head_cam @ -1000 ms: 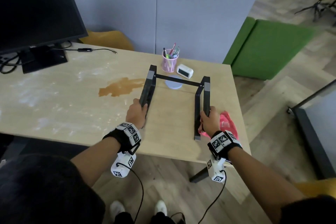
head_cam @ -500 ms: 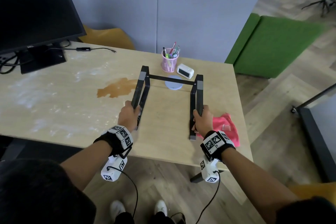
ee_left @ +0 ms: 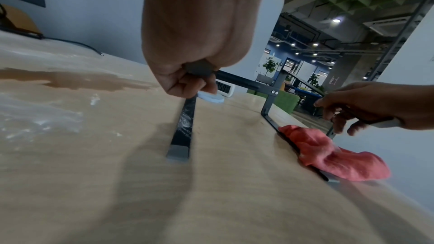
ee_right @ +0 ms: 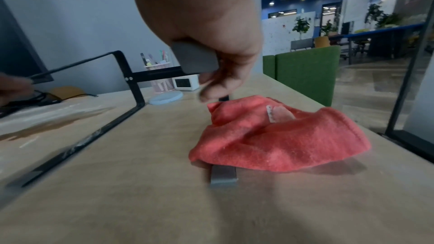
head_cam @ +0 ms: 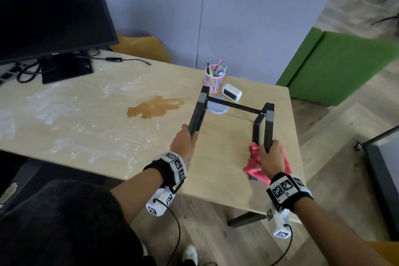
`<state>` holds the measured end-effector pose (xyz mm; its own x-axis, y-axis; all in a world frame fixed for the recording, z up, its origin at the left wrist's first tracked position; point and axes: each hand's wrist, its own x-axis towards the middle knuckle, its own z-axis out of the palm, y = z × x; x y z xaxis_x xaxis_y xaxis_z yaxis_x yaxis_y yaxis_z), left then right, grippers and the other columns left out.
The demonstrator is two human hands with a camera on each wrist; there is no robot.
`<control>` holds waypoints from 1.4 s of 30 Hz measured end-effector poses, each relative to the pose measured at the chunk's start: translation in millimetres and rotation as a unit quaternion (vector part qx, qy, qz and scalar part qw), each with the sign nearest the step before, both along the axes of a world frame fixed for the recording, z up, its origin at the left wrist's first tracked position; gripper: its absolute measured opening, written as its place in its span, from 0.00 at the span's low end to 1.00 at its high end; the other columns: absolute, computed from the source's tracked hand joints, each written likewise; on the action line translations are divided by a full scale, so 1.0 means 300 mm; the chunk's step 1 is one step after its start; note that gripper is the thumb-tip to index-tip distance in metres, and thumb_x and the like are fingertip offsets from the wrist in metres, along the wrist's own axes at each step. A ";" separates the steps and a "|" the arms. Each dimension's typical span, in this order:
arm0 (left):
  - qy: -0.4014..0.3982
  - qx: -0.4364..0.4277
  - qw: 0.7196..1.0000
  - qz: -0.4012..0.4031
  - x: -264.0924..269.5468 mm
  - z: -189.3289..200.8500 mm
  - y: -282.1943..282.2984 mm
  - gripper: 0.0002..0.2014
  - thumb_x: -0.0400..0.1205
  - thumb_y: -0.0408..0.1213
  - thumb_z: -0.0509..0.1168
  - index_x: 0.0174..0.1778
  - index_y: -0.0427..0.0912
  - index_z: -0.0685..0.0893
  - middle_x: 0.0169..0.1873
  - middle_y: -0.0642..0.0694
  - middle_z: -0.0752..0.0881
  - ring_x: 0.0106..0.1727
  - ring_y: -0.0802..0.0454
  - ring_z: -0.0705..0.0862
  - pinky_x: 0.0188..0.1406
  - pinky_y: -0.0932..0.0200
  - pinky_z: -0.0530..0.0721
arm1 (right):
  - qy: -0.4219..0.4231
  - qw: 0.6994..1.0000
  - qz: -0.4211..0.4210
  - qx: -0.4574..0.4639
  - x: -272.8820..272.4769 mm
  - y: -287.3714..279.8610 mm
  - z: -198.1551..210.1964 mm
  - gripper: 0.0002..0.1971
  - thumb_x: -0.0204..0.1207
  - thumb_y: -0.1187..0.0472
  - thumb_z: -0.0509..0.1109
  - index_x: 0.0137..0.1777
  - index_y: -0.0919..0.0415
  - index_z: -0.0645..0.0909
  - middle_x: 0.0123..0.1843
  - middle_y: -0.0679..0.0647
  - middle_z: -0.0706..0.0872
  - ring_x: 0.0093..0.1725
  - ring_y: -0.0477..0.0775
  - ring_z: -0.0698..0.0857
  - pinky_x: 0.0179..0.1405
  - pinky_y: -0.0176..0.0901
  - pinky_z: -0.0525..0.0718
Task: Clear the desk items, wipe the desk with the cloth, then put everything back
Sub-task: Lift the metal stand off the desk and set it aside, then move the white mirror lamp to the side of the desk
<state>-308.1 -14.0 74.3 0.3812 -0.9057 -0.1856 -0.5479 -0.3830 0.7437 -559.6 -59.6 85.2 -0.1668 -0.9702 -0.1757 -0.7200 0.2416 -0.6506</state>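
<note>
A black metal stand point(head_cam: 235, 107) with two side rails and a crossbar stands on the right part of the wooden desk point(head_cam: 86, 136). My left hand point(head_cam: 183, 142) grips its left upper rail, and my right hand point(head_cam: 271, 155) grips the right upper rail. A pink cloth point(head_cam: 254, 166) lies crumpled under my right hand and drapes over the right lower rail. In the right wrist view, the rail's grey foot point(ee_right: 223, 175) pokes out from beneath the cloth point(ee_right: 270, 136). The left wrist view shows my left hand point(ee_left: 187, 79) curled round the rail's padded end, above the left lower rail point(ee_left: 184, 127).
A brown spill point(head_cam: 154, 107) and white powdery smears mark the desk left of the stand. Behind the crossbar are a pale blue coaster point(head_cam: 217, 109), a pink pen cup point(head_cam: 214, 79) and a white clock point(head_cam: 231, 92). A monitor point(head_cam: 49, 6) stands at the back left. The desk's right edge is close.
Both hands kept their grip while the stand shifted to the right. Its right lower rail now lies under the pink cloth, which earlier sat clear to its right.
</note>
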 end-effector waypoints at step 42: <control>-0.153 0.227 0.931 0.243 1.788 -0.185 0.688 0.42 0.81 0.55 0.61 0.84 0.44 0.44 0.84 0.51 0.40 0.85 0.51 0.42 0.82 0.42 0.51 | 0.006 0.746 0.658 -0.098 2.740 0.314 -0.152 0.28 0.78 0.60 0.67 0.77 0.62 0.65 0.76 0.58 0.71 0.74 0.59 0.70 0.78 0.49 0.64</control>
<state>228.3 192.3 18.7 0.8235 -0.4667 -0.3226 -0.3865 -0.8777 0.2832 262.3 34.6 39.6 0.9535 -0.3010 -0.0156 -0.2554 -0.7791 -0.5725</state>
